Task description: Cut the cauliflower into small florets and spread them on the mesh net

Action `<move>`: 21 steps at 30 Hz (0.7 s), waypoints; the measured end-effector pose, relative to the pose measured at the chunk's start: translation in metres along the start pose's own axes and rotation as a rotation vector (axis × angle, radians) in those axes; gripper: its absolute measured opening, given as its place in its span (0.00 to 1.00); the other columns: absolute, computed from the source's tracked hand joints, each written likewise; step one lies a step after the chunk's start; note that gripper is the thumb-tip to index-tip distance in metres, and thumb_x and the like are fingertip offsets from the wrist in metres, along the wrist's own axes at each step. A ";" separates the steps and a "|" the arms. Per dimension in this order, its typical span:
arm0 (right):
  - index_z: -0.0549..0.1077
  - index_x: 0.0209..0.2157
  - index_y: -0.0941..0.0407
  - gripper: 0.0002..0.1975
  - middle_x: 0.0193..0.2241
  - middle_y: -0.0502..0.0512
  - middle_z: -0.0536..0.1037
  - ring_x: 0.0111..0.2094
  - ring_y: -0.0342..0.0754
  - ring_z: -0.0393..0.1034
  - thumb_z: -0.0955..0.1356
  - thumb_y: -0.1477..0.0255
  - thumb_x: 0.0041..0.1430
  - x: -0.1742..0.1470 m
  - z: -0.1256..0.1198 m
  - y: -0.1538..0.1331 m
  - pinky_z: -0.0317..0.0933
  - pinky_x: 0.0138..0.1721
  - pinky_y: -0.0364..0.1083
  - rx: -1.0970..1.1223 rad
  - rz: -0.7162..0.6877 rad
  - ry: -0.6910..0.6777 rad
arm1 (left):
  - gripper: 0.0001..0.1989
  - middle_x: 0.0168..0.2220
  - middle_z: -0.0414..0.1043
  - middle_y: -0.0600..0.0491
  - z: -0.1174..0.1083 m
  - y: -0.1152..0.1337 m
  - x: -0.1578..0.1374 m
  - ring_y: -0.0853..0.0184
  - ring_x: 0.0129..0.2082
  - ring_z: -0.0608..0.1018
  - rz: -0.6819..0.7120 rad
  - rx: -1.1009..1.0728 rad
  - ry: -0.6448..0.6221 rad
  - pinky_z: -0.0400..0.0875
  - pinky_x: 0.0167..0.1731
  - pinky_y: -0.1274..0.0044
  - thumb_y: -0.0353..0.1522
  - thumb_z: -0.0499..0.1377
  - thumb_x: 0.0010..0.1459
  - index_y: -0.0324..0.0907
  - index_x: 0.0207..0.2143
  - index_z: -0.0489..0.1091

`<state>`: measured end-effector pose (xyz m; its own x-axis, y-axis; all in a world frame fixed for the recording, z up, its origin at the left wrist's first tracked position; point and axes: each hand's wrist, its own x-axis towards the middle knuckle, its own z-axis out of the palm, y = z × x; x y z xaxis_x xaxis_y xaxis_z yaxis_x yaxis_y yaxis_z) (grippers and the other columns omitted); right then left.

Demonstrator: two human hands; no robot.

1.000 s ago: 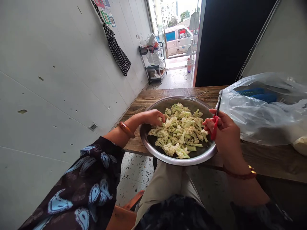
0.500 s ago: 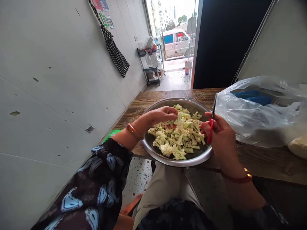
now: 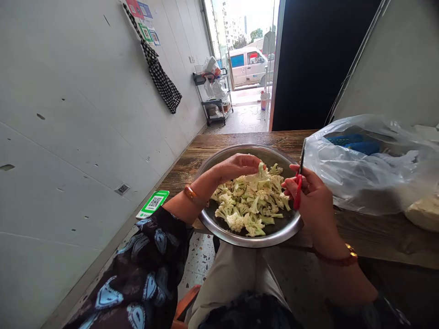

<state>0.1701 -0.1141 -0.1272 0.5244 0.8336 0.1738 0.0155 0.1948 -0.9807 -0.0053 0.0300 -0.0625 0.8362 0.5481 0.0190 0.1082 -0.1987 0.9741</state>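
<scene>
A wide steel bowl [image 3: 247, 242] full of cut cauliflower florets [image 3: 255, 201] rests at the front edge of the wooden table. Above the pile, my left hand [image 3: 238, 166] pinches a cauliflower floret [image 3: 261, 172] by its pale green stem between thumb and fingertips. At the bowl's right rim my right hand [image 3: 313, 194] is closed around red-handled scissors [image 3: 298, 189]. Their dark blades point up and away from me, apart from the floret. Some of the pile is hidden behind my left hand.
A clear plastic bag [image 3: 370, 169] with blue items inside lies right of the bowl, beside a pale bundle [image 3: 425, 212]. A green QR card [image 3: 154, 203] stands at the table's left edge by the wall. Farther off, a wheeled cart [image 3: 214, 98] stands near the doorway.
My left hand has shifted slightly right, and the held floret's stem now points up. The right hand keeps the scissors much as before. The whole view has moved a little, revealing the QR card.
</scene>
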 end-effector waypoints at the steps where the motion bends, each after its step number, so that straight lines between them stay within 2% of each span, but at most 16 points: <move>1: 0.75 0.52 0.53 0.26 0.28 0.47 0.77 0.25 0.43 0.71 0.75 0.60 0.52 0.000 0.000 0.000 0.65 0.24 0.40 0.004 -0.001 -0.005 | 0.15 0.41 0.79 0.47 0.000 -0.001 0.000 0.67 0.43 0.77 0.025 -0.010 0.005 0.69 0.47 0.73 0.38 0.69 0.52 0.38 0.39 0.78; 3: 0.74 0.52 0.53 0.26 0.28 0.47 0.77 0.25 0.43 0.72 0.75 0.60 0.52 0.001 0.000 0.000 0.66 0.24 0.41 0.004 0.002 -0.014 | 0.16 0.43 0.79 0.46 0.000 -0.005 0.000 0.65 0.44 0.77 0.060 -0.023 0.025 0.68 0.47 0.73 0.40 0.68 0.53 0.38 0.40 0.78; 8: 0.75 0.51 0.52 0.25 0.28 0.48 0.78 0.26 0.44 0.72 0.75 0.59 0.52 0.000 0.001 -0.002 0.67 0.25 0.42 -0.016 0.011 -0.004 | 0.15 0.41 0.79 0.47 -0.004 -0.017 -0.001 0.69 0.37 0.75 0.078 -0.036 0.140 0.66 0.36 0.78 0.41 0.64 0.57 0.40 0.41 0.78; 14: 0.75 0.51 0.50 0.25 0.29 0.49 0.78 0.27 0.45 0.72 0.75 0.60 0.52 -0.003 0.000 -0.005 0.67 0.26 0.44 -0.047 -0.001 0.007 | 0.12 0.29 0.71 0.55 -0.007 -0.024 -0.004 0.75 0.27 0.67 0.052 0.098 0.280 0.62 0.28 0.79 0.37 0.65 0.55 0.38 0.38 0.76; 18: 0.76 0.50 0.47 0.22 0.29 0.50 0.78 0.26 0.47 0.73 0.75 0.61 0.52 -0.002 0.000 -0.004 0.67 0.24 0.45 -0.044 0.001 0.015 | 0.06 0.23 0.63 0.59 -0.004 -0.027 -0.004 0.76 0.24 0.63 0.065 0.221 0.287 0.59 0.26 0.79 0.32 0.64 0.55 0.37 0.32 0.73; 21: 0.76 0.50 0.46 0.22 0.29 0.50 0.78 0.26 0.47 0.73 0.75 0.62 0.52 -0.002 0.001 -0.003 0.66 0.23 0.44 -0.067 -0.024 0.028 | 0.04 0.24 0.65 0.59 0.002 -0.027 -0.004 0.76 0.26 0.66 0.107 0.288 0.253 0.62 0.28 0.80 0.30 0.63 0.55 0.38 0.32 0.72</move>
<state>0.1687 -0.1156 -0.1246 0.5471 0.8139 0.1959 0.0848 0.1789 -0.9802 -0.0103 0.0319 -0.0895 0.6960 0.6877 0.2067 0.2043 -0.4655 0.8611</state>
